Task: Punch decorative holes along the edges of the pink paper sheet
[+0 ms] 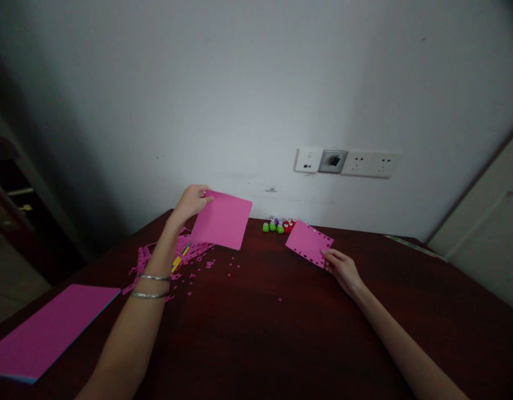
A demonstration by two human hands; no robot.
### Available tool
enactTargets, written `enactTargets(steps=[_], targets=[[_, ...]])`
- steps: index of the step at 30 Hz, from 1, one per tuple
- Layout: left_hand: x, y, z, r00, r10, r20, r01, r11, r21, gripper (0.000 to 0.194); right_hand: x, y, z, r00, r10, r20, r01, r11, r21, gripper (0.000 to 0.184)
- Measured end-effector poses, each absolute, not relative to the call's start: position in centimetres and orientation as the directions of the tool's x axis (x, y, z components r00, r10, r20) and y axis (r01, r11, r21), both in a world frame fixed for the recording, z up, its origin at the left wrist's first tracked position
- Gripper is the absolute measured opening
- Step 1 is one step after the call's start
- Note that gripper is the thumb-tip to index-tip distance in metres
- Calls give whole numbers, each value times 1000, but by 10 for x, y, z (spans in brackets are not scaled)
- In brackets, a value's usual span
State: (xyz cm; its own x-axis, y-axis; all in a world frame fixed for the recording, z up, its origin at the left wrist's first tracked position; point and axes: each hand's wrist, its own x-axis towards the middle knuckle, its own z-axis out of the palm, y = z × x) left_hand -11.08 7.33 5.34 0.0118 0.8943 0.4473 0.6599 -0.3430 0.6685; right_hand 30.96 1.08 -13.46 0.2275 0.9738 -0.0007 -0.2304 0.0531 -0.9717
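My left hand (pixel 194 201) pinches a plain pink sheet of paper (pixel 224 220) by its upper left corner and holds it up over the table. A smaller pink card (pixel 307 239) with small holes punched along its edges is in my right hand (pixel 341 269), gripped at its lower right corner. Just behind that card, by the wall, stands a cluster of small craft punches (pixel 280 228) in green, red and purple; the card hides part of them. Pink punched scraps (pixel 146 258) lie beyond my left forearm, with a yellow-handled tool (pixel 180 258) on them, partly covered.
A stack of pink paper (pixel 56 328) with a blue edge lies at the table's left front. Pink punched bits (pixel 209 264) dot the dark red table (pixel 256 339). The wall behind carries sockets (pixel 371 164). A flat strip (pixel 415 247) lies at the far right edge.
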Motion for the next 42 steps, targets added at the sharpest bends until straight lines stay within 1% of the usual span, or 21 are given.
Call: enactTargets(steps=[3, 6, 8, 10, 12, 15, 18, 21, 24, 29, 33, 36, 38, 42], targets=[[-100, 74, 47, 58, 901, 430, 669, -355, 654, 11, 307, 10, -129, 218, 976, -13, -269, 47, -962, 25], [-87, 72, 40, 156, 914, 375, 586, -391, 709, 15, 300, 7, -118, 163, 986, -18, -301, 32, -953, 27], [-76, 69, 35, 236, 908, 347, 477, -419, 773, 19, 290, 4, -108, 101, 995, -6, -323, 27, -946, 28], [-65, 67, 27, 300, 904, 305, 363, -404, 839, 23, 278, 0, -97, 13, 999, 34, -363, 36, -931, 26], [-52, 65, 17, 358, 901, 244, 248, -343, 906, 26, 263, -4, -88, -35, 996, 81, -392, 61, -918, 24], [-32, 66, -3, 437, 875, 206, -5, -227, 974, 27, 244, -9, -82, -11, 995, 100, -419, 86, -904, 24], [-10, 71, -25, 412, 890, 198, -209, -120, 971, 26, 232, -8, -87, 57, 996, 75, -423, 92, -901, 27], [11, 76, -45, 349, 909, 228, -364, -93, 927, 21, 231, -4, -97, 124, 990, 67, -422, 114, -900, 30], [29, 77, -61, 291, 926, 241, -470, -81, 879, 22, 235, 1, -106, 190, 979, 75, -415, 149, -897, 33], [49, 73, -77, 227, 945, 237, -545, -78, 835, 20, 243, 6, -115, 280, 953, 116, -376, 219, -900, 35], [56, 69, -76, 155, 947, 281, -546, -155, 823, 15, 250, 9, -115, 319, 926, 203, -289, 299, -910, 37], [58, 67, -77, 106, 939, 327, -539, -222, 813, 12, 255, 11, -114, 289, 921, 260, -192, 322, -927, 43], [58, 66, -82, 88, 940, 331, -515, -241, 823, 13, 259, 11, -114, 241, 931, 274, -124, 310, -943, 47], [56, 65, -101, 132, 942, 308, -411, -231, 882, 27, 268, 12, -119, 160, 952, 263, 4, 265, -964, 41]])
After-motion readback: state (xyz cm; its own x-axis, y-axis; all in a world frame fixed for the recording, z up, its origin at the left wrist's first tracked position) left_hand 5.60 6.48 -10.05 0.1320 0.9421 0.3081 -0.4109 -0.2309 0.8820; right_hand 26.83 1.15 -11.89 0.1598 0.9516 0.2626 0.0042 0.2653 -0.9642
